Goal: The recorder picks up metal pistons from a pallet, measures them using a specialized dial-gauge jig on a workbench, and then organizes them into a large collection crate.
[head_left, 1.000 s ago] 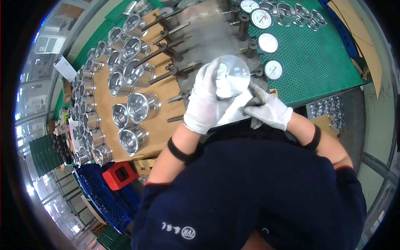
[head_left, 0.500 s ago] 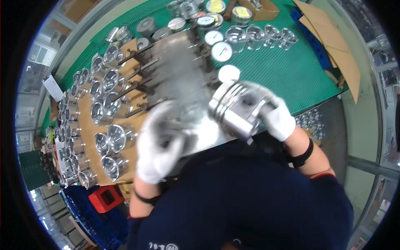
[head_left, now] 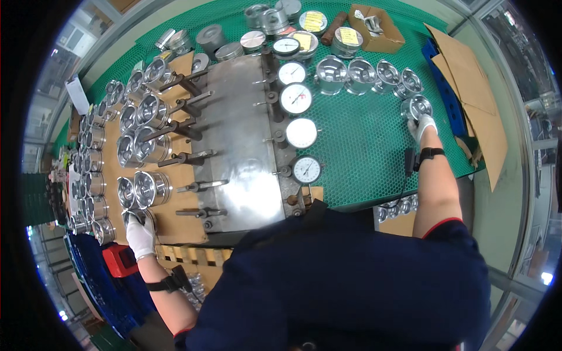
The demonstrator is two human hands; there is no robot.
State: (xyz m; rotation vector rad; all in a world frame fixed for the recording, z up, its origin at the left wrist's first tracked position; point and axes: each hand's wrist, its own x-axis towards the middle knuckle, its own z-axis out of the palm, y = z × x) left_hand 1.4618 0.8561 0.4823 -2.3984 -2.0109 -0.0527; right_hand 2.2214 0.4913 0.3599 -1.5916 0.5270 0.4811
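At the right side of the green mat, my right hand (head_left: 425,127) in a white glove is closed on a shiny metal piston (head_left: 417,106), at the near end of a row of pistons (head_left: 361,75). Far to the left, my gloved left hand (head_left: 140,237) grips another piston (head_left: 151,217) at the near edge of the brown cardboard (head_left: 181,225); its fingertips are partly hidden by the metal. More pistons (head_left: 151,188) stand just beyond that hand. Between my arms lies a steel plate (head_left: 249,158) with clamp-like arms on its left and dial gauges (head_left: 307,169) along its right.
Several pistons (head_left: 93,162) line the far left. Metal cylinders (head_left: 211,38), labelled rings (head_left: 345,42) and a small cardboard box (head_left: 377,28) stand at the back. A blue tray (head_left: 443,88) and cardboard sheets (head_left: 468,88) edge the right. A red box-shaped thing (head_left: 120,261) sits below left.
My hands have moved wide apart from over the steel plate. The piston in my right hand has gone to the right side of the mat; my left hand has taken hold of a piston.
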